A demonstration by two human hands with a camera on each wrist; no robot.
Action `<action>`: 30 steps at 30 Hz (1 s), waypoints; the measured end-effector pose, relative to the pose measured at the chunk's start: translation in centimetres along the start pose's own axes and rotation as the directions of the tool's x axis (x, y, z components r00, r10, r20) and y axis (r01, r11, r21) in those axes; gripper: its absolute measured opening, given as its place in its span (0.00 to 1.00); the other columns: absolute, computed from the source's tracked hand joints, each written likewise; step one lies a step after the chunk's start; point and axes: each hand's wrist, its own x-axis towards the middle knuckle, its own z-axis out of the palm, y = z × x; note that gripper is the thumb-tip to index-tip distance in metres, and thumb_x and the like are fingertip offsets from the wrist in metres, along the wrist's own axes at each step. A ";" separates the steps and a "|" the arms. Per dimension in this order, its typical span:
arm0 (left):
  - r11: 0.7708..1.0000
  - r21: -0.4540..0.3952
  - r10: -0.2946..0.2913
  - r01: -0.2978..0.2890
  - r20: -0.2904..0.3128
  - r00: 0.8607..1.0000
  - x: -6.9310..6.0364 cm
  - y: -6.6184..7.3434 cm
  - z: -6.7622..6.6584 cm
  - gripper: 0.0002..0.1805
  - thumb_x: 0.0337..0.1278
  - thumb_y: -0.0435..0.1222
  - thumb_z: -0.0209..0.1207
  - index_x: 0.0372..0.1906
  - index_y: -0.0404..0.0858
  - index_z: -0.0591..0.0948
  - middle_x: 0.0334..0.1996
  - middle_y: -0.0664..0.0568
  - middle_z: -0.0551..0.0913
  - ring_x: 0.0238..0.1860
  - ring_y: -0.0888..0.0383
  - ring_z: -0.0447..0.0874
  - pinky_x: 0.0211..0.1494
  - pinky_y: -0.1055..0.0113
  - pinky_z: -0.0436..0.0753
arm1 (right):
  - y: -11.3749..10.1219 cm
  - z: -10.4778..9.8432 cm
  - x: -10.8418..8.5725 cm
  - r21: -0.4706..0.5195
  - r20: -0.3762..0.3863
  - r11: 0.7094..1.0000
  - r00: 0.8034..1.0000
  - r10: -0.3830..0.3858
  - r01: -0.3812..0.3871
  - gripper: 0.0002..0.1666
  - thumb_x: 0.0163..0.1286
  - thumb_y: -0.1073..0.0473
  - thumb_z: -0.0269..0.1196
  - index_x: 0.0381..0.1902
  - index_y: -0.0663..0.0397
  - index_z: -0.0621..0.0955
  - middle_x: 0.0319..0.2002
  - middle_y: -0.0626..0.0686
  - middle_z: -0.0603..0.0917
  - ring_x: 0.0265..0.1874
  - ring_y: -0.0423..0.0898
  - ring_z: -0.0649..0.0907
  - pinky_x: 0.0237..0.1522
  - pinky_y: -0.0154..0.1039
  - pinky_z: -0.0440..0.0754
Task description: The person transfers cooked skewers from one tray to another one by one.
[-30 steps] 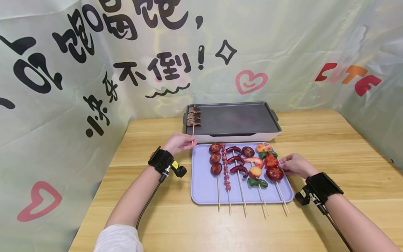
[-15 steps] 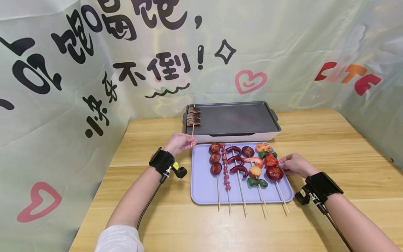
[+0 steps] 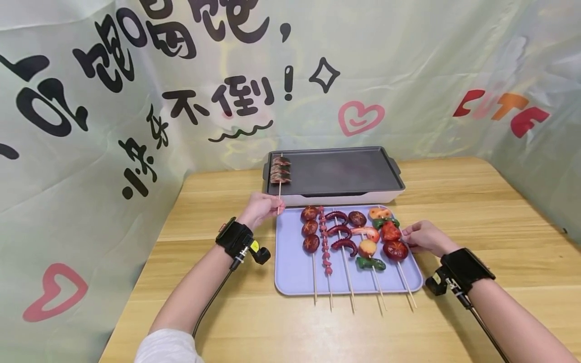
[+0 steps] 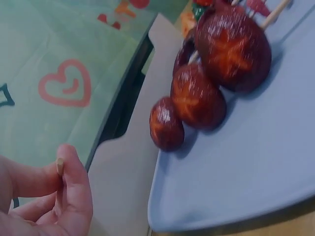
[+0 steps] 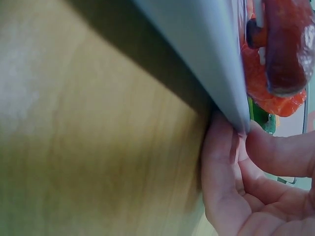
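Observation:
Between thumb and fingers, my left hand [image 3: 263, 207] pinches the stick of a meat skewer [image 3: 280, 171]. The skewer's dark-topped pieces lie along the left end of the black griddle [image 3: 340, 169]. In the left wrist view, only the stick's tip shows at the fingertips of the left hand [image 4: 59, 191]. My right hand [image 3: 426, 238] grips the right rim of the lavender tray [image 3: 290, 282]; in the right wrist view its thumb is above the rim and its fingers below. On the tray lie a mushroom skewer [image 3: 311, 228], an octopus-tentacle skewer [image 3: 340, 232] and several others.
The griddle stands behind the tray on a wooden table [image 3: 218, 292]. Stick ends of the tray's skewers jut over its front edge. A printed cloth [image 3: 408, 60] hangs around the back and sides. Cables run from both wrist cameras.
The left hand and the meat skewer have shifted slightly toward the person, and a little to the right. The right hand stays at the tray rim.

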 end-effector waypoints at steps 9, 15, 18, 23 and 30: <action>0.999 -0.010 0.045 -0.045 0.028 0.999 -3.0 -0.2 0.8 0.14 0.55 0.21 0.52 0.47 0.17 0.73 0.25 0.44 0.81 0.24 0.59 0.80 0.34 0.72 0.85 | 0.1 -0.1 0.0 0.004 0.010 1.000 1.000 -0.015 0.015 0.14 0.62 0.72 0.51 0.42 0.84 0.69 0.27 0.50 0.77 0.28 0.38 0.79 0.36 0.37 0.85; 0.998 -0.008 0.056 -0.056 0.027 0.998 -5.0 -0.7 1.3 0.13 0.53 0.21 0.54 0.45 0.18 0.75 0.25 0.44 0.82 0.25 0.58 0.82 0.36 0.69 0.85 | 0.2 0.0 0.0 0.013 0.013 1.000 1.000 -0.015 0.015 0.14 0.63 0.73 0.51 0.41 0.84 0.69 0.27 0.49 0.77 0.28 0.38 0.79 0.36 0.37 0.86; 0.998 0.006 0.059 -0.059 0.026 0.998 -5.8 -0.9 1.3 0.13 0.53 0.22 0.55 0.44 0.19 0.76 0.26 0.43 0.83 0.26 0.58 0.82 0.35 0.71 0.85 | 0.1 0.0 0.1 0.019 0.009 1.000 1.000 -0.014 0.014 0.14 0.62 0.73 0.51 0.42 0.84 0.69 0.27 0.49 0.77 0.27 0.38 0.79 0.36 0.37 0.86; 0.996 0.005 0.094 -0.094 0.035 0.995 -7.3 -1.5 1.6 0.11 0.53 0.21 0.55 0.42 0.18 0.76 0.26 0.42 0.83 0.25 0.59 0.82 0.34 0.70 0.85 | 0.1 0.0 0.0 0.017 0.004 1.000 1.000 -0.005 0.005 0.14 0.62 0.73 0.51 0.42 0.84 0.69 0.28 0.50 0.76 0.28 0.38 0.79 0.36 0.37 0.86; 0.992 -0.020 0.129 -0.128 0.093 0.987 -9.8 -2.8 2.1 0.10 0.53 0.20 0.54 0.41 0.19 0.77 0.25 0.43 0.83 0.25 0.60 0.82 0.38 0.66 0.86 | 0.0 0.0 0.0 0.013 0.000 1.000 1.000 0.000 0.000 0.14 0.62 0.73 0.51 0.42 0.85 0.69 0.29 0.51 0.76 0.28 0.38 0.79 0.37 0.38 0.86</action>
